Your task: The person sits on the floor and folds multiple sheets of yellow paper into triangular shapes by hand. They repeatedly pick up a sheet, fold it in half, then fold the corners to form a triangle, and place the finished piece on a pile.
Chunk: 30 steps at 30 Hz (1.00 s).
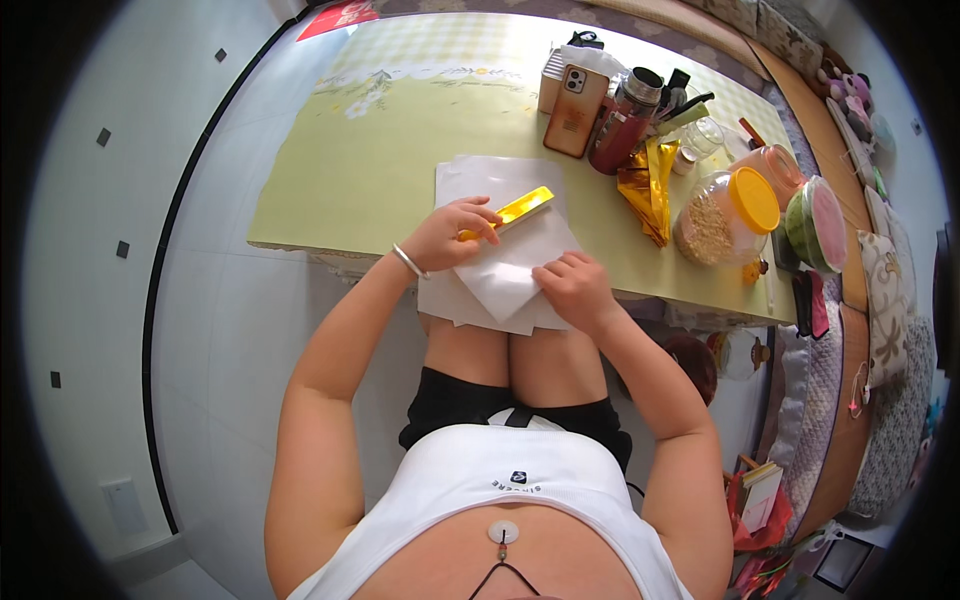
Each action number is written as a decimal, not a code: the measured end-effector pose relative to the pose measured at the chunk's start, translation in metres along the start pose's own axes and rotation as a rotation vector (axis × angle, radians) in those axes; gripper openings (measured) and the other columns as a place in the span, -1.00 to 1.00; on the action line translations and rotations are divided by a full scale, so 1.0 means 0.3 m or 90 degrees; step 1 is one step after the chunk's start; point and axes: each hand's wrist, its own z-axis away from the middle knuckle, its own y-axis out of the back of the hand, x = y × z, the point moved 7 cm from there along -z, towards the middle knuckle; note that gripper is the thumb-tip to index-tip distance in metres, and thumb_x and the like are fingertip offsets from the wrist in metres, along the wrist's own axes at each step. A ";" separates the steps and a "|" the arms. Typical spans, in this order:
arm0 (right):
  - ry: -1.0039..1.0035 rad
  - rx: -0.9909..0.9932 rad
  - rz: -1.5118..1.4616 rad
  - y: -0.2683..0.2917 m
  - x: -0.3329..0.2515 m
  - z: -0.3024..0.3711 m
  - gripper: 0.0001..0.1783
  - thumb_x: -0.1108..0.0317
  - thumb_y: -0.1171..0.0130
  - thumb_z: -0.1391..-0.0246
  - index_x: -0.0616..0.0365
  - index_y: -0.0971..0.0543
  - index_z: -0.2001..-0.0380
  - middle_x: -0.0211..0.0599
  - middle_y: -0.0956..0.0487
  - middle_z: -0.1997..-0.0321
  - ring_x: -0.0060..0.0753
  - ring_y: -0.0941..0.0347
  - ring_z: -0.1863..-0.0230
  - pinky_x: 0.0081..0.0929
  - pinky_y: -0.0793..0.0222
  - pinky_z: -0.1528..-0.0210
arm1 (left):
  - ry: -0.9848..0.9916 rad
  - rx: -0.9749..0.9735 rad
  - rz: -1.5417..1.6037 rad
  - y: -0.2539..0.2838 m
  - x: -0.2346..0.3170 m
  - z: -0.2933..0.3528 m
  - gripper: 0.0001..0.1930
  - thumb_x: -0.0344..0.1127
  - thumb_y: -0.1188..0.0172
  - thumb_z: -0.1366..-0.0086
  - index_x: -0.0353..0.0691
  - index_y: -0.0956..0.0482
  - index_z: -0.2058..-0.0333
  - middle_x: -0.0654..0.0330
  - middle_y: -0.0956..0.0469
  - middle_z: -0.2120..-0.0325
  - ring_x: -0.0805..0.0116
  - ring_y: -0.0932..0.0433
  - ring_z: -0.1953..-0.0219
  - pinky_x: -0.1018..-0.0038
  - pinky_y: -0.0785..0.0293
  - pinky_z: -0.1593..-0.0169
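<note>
My left hand, a bangle on its wrist, has its fingers curled over the lower end of a shiny gold strip. The strip is flat and narrow, slanting up to the right across the white paper. My right hand is closed at the right edge of a white sheet of paper, whose corner points toward me. Under it lie more white sheets, and some of them hang past the table's near edge over my thighs. What the right fingertips pinch is partly hidden.
On the green-yellow tablecloth, a phone leans by a dark red flask. Crumpled gold foil, a yellow-lidded jar of grains and a pink-lidded tub stand to the right. A cushioned bench runs beyond them.
</note>
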 end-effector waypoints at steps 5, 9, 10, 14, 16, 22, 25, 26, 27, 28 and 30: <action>-0.008 -0.010 0.108 -0.009 -0.098 -0.069 -0.96 0.38 -0.16 0.18 0.03 -0.50 0.60 -0.36 -0.44 0.52 -0.30 -0.45 0.34 -0.34 -0.36 0.30 | 0.027 -0.092 -0.161 -0.089 0.240 0.055 -0.47 -0.11 -0.50 0.10 -0.40 -0.64 0.22 -0.12 -0.61 0.13 -0.12 -0.54 -0.05 0.12 -0.44 -0.18; -0.031 -0.006 0.101 -0.009 -0.108 -0.105 -0.92 0.38 -0.19 0.12 0.14 -0.59 0.52 -0.10 -0.60 0.15 -0.01 -0.49 -0.01 -0.13 -0.40 -0.06 | 0.011 0.041 -0.449 -0.162 0.223 0.130 -0.72 -0.32 -0.38 -0.01 -0.35 -0.61 0.32 -0.15 -0.54 -0.03 -0.14 -0.51 -0.10 0.16 -0.44 -0.18; -0.015 0.025 0.105 -0.004 -0.106 -0.113 -0.90 0.37 -0.21 0.10 0.16 -0.61 0.49 -0.02 -0.61 0.03 0.07 -0.48 -0.10 -0.06 -0.39 -0.16 | 0.011 0.066 -0.425 -0.168 0.177 0.158 -0.77 -0.35 -0.36 -0.03 -0.34 -0.61 0.34 -0.17 -0.52 -0.07 -0.15 -0.48 -0.14 0.16 -0.43 -0.19; -0.116 -0.097 -0.067 -0.045 -0.008 -0.112 -0.85 0.30 -0.29 0.01 0.12 -0.65 0.40 0.12 -0.41 -0.32 0.30 -0.24 -0.36 0.15 -0.19 -0.36 | 0.032 0.097 -0.254 -0.114 0.108 0.153 -0.90 -0.45 -0.31 -0.07 -0.31 -0.59 0.42 -0.20 -0.42 -0.20 -0.17 -0.35 -0.28 0.15 -0.37 -0.25; -0.134 -0.096 -0.097 -0.062 0.060 -0.100 -0.85 0.26 -0.31 0.00 0.08 -0.66 0.40 0.11 -0.36 -0.36 0.34 -0.17 -0.40 0.19 -0.17 -0.36 | 0.051 0.094 -0.188 -0.094 0.088 0.141 -0.92 -0.45 -0.30 -0.09 -0.30 -0.60 0.42 -0.19 -0.41 -0.21 -0.17 -0.33 -0.30 0.15 -0.34 -0.27; -0.087 -0.137 -0.201 -0.016 0.106 -0.143 -0.89 0.38 -0.36 0.00 0.11 -0.61 0.43 -0.06 -0.43 -0.34 0.16 -0.23 -0.40 -0.09 -0.27 -0.33 | 0.142 0.094 -0.187 -0.061 0.038 0.142 -0.90 -0.41 -0.31 -0.13 -0.29 -0.63 0.38 -0.06 -0.52 -0.09 -0.09 -0.43 -0.16 0.11 -0.31 -0.25; -0.124 -0.104 -0.273 -0.047 0.163 -0.163 -0.88 0.35 -0.35 0.01 0.14 -0.64 0.43 -0.08 -0.55 -0.18 0.03 -0.45 -0.17 -0.17 -0.39 -0.14 | 0.151 0.125 -0.153 -0.052 0.022 0.131 -0.88 -0.38 -0.30 -0.15 -0.31 -0.64 0.37 -0.03 -0.57 0.00 -0.05 -0.49 -0.07 0.18 -0.39 -0.17; -0.150 -0.088 -0.315 -0.074 0.193 -0.170 -0.86 0.33 -0.35 0.01 0.15 -0.65 0.43 -0.08 -0.60 -0.11 -0.02 -0.53 -0.06 -0.19 -0.44 -0.06 | 0.178 0.164 -0.117 -0.054 -0.010 0.141 -0.87 -0.37 -0.29 -0.17 -0.32 -0.64 0.38 -0.03 -0.58 0.03 -0.04 -0.51 -0.04 0.22 -0.42 -0.14; -0.202 -0.075 -0.362 -0.103 0.232 -0.174 -0.85 0.32 -0.35 0.00 0.17 -0.64 0.43 -0.08 -0.62 -0.03 -0.04 -0.54 0.01 -0.22 -0.44 -0.01 | 0.203 0.202 -0.079 -0.048 -0.031 0.143 -0.86 -0.36 -0.29 -0.18 -0.33 -0.64 0.38 -0.04 -0.59 0.06 -0.03 -0.52 -0.02 0.25 -0.44 -0.10; -0.254 -0.062 -0.409 -0.132 0.271 -0.179 -0.84 0.32 -0.36 -0.01 0.19 -0.64 0.43 -0.08 -0.63 0.04 -0.06 -0.55 0.09 -0.24 -0.45 0.04 | 0.228 0.219 -0.091 -0.040 -0.050 0.144 -0.86 -0.36 -0.29 -0.18 -0.34 -0.64 0.38 -0.04 -0.60 0.10 -0.03 -0.54 0.03 0.26 -0.46 -0.06; -0.369 -0.078 -0.476 -0.167 0.325 -0.196 -0.80 0.29 -0.37 -0.02 0.21 -0.64 0.42 -0.10 -0.63 0.16 -0.09 -0.55 0.18 -0.27 -0.44 0.12 | 0.283 0.253 -0.114 -0.017 -0.079 0.146 -0.84 -0.35 -0.27 -0.20 -0.36 -0.64 0.38 -0.04 -0.62 0.19 -0.01 -0.57 0.12 0.29 -0.49 0.03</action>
